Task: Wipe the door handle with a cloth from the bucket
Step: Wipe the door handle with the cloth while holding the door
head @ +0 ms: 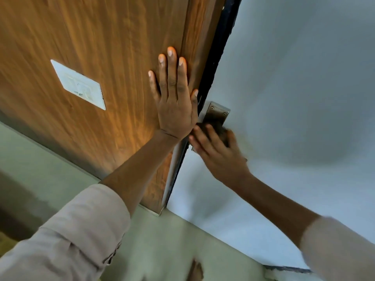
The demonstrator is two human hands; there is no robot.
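A brown wooden door fills the upper left of the head view. My left hand lies flat on it with fingers spread, close to the door's dark edge. To the right of that edge, a metal handle plate with two screws sits on a pale blue-grey face. My right hand, blurred, presses a dark cloth against the lower part of the plate. The handle's lever is hidden under the cloth and hand. No bucket is in view.
A white rectangular sign is fixed to the wooden door, left of my hand. Pale green floor runs along the bottom, with a brown mark on it. A dark gap runs between the two surfaces.
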